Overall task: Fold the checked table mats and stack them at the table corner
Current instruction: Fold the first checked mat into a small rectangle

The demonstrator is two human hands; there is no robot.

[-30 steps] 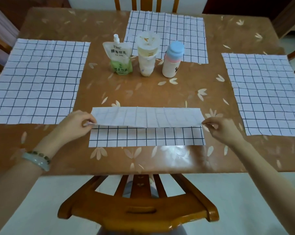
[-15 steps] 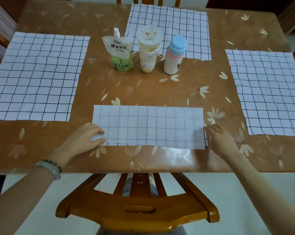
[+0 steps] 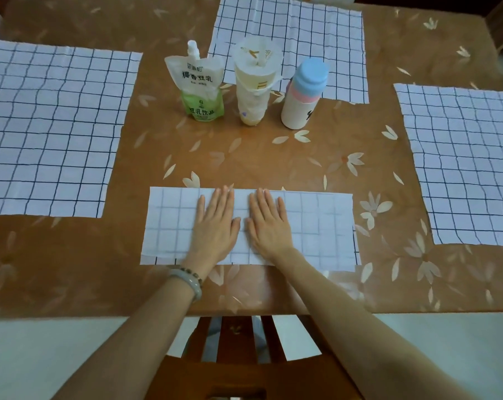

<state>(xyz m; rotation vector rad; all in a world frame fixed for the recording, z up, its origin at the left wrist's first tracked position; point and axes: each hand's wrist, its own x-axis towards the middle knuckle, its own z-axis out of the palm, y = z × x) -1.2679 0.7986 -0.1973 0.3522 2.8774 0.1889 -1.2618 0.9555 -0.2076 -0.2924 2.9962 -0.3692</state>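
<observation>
A checked mat folded in half (image 3: 319, 229) lies as a long strip near the table's front edge, pale underside up. My left hand (image 3: 215, 223) and my right hand (image 3: 269, 223) press flat on its middle, side by side, fingers straight and pointing away from me. Three more checked mats lie unfolded: one at the left (image 3: 51, 131), one at the far middle (image 3: 308, 39), one at the right (image 3: 467, 166).
A green-and-white drink pouch (image 3: 199, 88), a clear plastic cup (image 3: 254, 82) and a bottle with a blue cap (image 3: 303, 93) stand in a row behind the folded mat. The brown flowered table (image 3: 71, 255) ends just before a wooden chair back (image 3: 244, 376).
The far half of the mat was pulled over onto the near half and laid down. Both hands let go of its end corners and moved to its middle, now pressing flat.
</observation>
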